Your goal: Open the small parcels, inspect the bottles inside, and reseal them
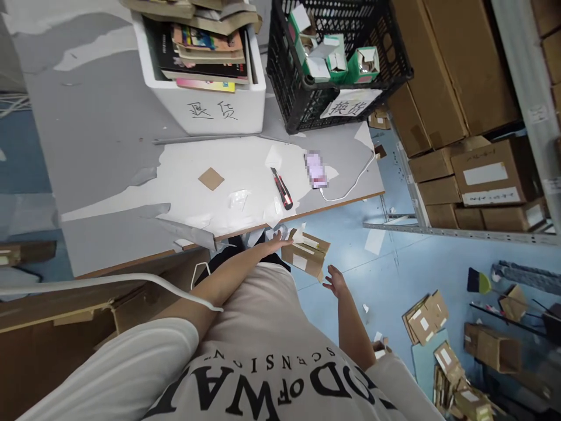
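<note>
Below the front edge of the table, a small brown cardboard box (305, 257) with white labels and raised flaps is held out over the floor. My left hand (279, 241) grips its left end, where some clear plastic also shows. My right hand (335, 281) is just off the box's right end, fingers apart and holding nothing. On the table above lie a red and black utility knife (283, 189), a phone (315, 169) on a white cable, and a small square of cardboard (211, 179).
A white foam box (205, 111) of books and a black crate (302, 108) with green boxes stand at the table's back. A large carton (52, 345) is at left. Shelves with cartons (486, 172) line the right; flattened cardboard (427, 318) lies on the floor.
</note>
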Motion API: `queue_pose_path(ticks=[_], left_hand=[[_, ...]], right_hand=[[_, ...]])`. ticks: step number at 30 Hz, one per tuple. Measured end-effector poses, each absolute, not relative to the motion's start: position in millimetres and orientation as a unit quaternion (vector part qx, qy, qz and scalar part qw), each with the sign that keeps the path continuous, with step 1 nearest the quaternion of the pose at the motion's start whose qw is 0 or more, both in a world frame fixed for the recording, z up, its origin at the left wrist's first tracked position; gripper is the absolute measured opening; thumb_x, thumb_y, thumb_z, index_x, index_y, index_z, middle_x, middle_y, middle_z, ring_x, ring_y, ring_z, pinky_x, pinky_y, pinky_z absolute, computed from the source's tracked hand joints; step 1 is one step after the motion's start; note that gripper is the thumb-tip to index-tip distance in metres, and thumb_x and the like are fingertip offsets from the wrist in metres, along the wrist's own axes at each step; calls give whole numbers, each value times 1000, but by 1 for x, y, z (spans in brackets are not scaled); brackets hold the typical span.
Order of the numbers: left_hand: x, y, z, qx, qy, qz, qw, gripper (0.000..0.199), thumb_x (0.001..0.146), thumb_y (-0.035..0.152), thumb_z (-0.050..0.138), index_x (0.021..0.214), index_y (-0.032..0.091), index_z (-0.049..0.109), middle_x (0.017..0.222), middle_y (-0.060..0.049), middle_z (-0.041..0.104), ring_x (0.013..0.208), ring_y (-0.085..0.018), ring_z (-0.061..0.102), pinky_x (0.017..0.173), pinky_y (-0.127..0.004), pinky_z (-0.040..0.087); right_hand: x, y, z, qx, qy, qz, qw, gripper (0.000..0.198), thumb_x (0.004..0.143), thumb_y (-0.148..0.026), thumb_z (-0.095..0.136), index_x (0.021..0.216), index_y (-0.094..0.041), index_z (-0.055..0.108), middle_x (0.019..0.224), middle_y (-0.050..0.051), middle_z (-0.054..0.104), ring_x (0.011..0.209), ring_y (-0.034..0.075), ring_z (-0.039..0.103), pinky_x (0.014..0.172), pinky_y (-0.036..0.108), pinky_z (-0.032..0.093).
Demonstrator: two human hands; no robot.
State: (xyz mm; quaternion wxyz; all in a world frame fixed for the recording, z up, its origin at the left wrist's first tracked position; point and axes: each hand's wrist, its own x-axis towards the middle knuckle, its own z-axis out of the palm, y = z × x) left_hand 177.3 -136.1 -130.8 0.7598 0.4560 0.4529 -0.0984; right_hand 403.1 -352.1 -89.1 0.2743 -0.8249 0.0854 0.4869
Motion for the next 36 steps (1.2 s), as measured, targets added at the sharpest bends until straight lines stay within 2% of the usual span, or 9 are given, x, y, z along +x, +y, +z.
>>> queue_pose_path(ticks=[3, 7, 12, 15, 20, 23, 29, 36], left_hand=[[170, -130, -126, 448, 467, -95, 756, 107, 63, 75, 62, 148, 20, 29, 159, -14, 14, 147, -36, 8, 117, -46, 16], [154, -118, -113, 453, 472, -55, 754, 96, 60, 71, 67, 139, 20, 47, 154, -13, 31, 145, -37, 20, 116, -46, 19], [115, -104, -91, 434, 463, 92, 768, 77, 56, 62, 76, 121, 23, 63, 140, -10, 53, 134, -33, 43, 113, -43, 31], [79, -101, -79, 385, 511, 200, 742, 78, 52, 58, 81, 117, 19, 64, 134, -15, 58, 128, -33, 50, 109, -46, 37], [2, -115, -61, 331, 574, 409, 627, 74, 52, 55, 83, 112, 17, 64, 124, -18, 63, 123, -34, 54, 105, -51, 41], [-43, -137, -47, 319, 617, 485, 532, 68, 55, 54, 82, 109, 17, 65, 123, -17, 63, 121, -33, 56, 107, -51, 40], [-110, -203, -35, 276, 705, 539, 370, 71, 60, 58, 77, 116, 17, 62, 128, -16, 60, 126, -32, 51, 112, -50, 34], [-171, -302, -50, 164, 732, 592, 294, 77, 58, 60, 77, 120, 16, 59, 134, -17, 55, 132, -33, 46, 114, -50, 29]], right_hand=[[406, -330, -92, -829, 48, 494, 258, 51, 65, -49, 70, 111, -29, 63, 128, 13, 57, 104, 27, 62, 75, 44, 54], [410, -282, -96, -825, -32, 496, 269, 51, 66, -45, 68, 113, -26, 62, 123, 11, 61, 101, 24, 64, 79, 39, 52], [398, -197, -96, -792, -172, 499, 307, 55, 68, -45, 65, 117, -22, 60, 118, 8, 64, 98, 21, 66, 81, 33, 51], [371, -145, -89, -744, -285, 506, 330, 56, 69, -51, 63, 114, -19, 60, 114, 10, 66, 93, 21, 67, 81, 36, 52], [303, -74, -69, -644, -427, 550, 317, 55, 71, -53, 62, 111, -16, 61, 113, 13, 67, 89, 21, 67, 88, 40, 51], [254, -45, -56, -586, -496, 572, 290, 50, 73, -51, 61, 110, -17, 61, 110, 12, 68, 88, 19, 67, 90, 41, 51], [150, -32, -33, -480, -586, 608, 239, 41, 77, -47, 60, 108, -20, 62, 107, 9, 69, 89, 19, 67, 92, 42, 50], [41, -69, -22, -407, -641, 634, 145, 45, 76, -53, 62, 107, -21, 64, 106, 10, 70, 90, 21, 67, 90, 42, 52]])
